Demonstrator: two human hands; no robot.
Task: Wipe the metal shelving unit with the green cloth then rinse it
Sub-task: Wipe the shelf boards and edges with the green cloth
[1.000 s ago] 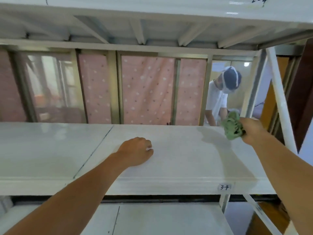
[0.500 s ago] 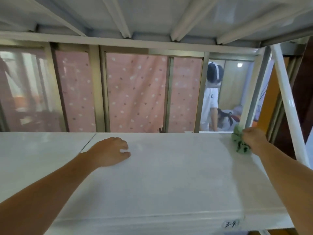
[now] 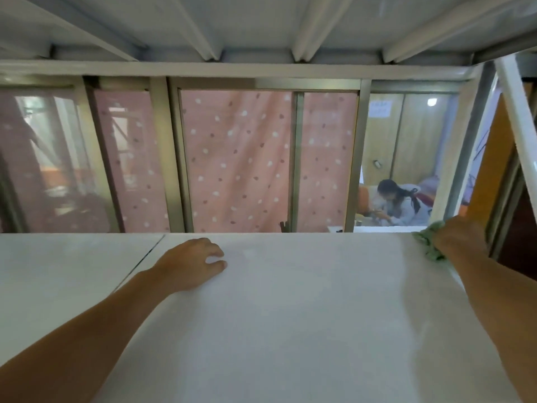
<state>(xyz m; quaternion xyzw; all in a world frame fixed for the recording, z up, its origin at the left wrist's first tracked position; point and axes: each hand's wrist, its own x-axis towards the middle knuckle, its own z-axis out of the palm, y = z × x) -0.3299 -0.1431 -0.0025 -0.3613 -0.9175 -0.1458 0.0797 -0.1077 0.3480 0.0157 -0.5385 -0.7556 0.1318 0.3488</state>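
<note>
The white metal shelf (image 3: pixel 305 315) fills the lower half of the head view, with a seam between two panels at the left. My right hand (image 3: pixel 460 238) presses the bunched green cloth (image 3: pixel 427 244) onto the far right corner of the shelf, beside the white corner post (image 3: pixel 520 123). Most of the cloth is hidden under my palm. My left hand (image 3: pixel 193 261) rests knuckles-up on the shelf near its far edge, fingers curled loosely, holding nothing.
The underside of the upper shelf (image 3: pixel 261 24) with its ribs hangs close overhead. Behind the shelf is a window with a pink dotted curtain (image 3: pixel 238 161). Through the right pane a person (image 3: pixel 398 202) sits low in another room.
The view has moved closer in under the upper shelf. My right hand has pushed the cloth from mid-air down onto the shelf's far right corner. The person behind the window has changed.
</note>
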